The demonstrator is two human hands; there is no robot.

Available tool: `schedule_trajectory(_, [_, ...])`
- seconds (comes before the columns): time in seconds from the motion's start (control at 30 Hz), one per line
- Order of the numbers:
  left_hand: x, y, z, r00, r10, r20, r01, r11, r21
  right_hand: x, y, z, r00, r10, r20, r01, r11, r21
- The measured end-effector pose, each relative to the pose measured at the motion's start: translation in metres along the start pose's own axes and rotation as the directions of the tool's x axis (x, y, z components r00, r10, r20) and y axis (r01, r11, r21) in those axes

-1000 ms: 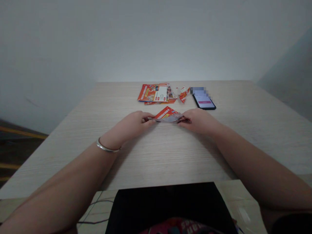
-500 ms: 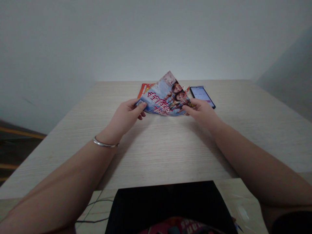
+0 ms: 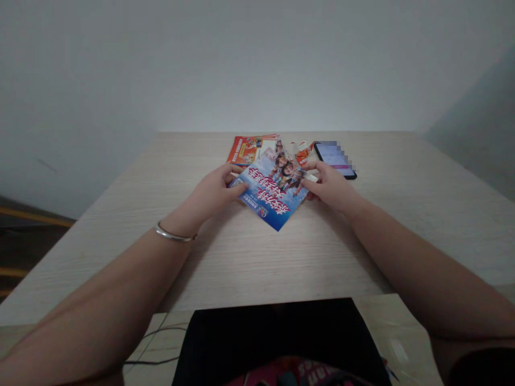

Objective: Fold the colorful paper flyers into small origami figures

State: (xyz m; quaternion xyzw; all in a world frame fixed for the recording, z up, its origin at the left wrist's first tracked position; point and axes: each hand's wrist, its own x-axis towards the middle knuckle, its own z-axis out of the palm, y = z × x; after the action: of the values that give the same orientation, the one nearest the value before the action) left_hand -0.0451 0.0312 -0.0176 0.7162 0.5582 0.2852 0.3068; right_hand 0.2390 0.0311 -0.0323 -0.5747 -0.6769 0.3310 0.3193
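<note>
The flyer (image 3: 270, 194), blue with red lettering, is held tilted low over the middle of the table (image 3: 281, 257). One corner points toward the near edge, and I cannot tell whether it touches the wood. The left hand (image 3: 215, 192) pinches its left corner and the right hand (image 3: 328, 185) pinches its right. Just beyond lie a red stack (image 3: 246, 150), a folded scrap (image 3: 301, 151) and, further right, a phone (image 3: 336, 160). Held only by two corner pinches, the thin sheet could sag, crease or slip, and its far edge might nudge the scrap.
</note>
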Motion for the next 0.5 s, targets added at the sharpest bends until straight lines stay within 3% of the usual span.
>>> schedule_trajectory(0.2, [-0.0045, -0.0009, 0.0038, 0.995, 0.016, 0.102, -0.025, 0.996, 0.089, -0.0047, -0.0016, 0.0037, 0.983, -0.109, 0.146, 0.124, 0.988, -0.096])
schedule_trajectory(0.3, [-0.0035, -0.0018, 0.0031, 0.989, -0.017, 0.150, 0.012, 0.999, 0.034, -0.0062, 0.0016, 0.0039, 0.964, -0.200, 0.177, 0.226, 0.964, -0.140])
schedule_trajectory(0.5, [0.0014, -0.0068, 0.0019, 0.988, -0.085, 0.130, 0.092, 0.995, -0.049, -0.0057, 0.0054, 0.0013, 0.845, -0.452, 0.285, 0.505, 0.849, -0.154])
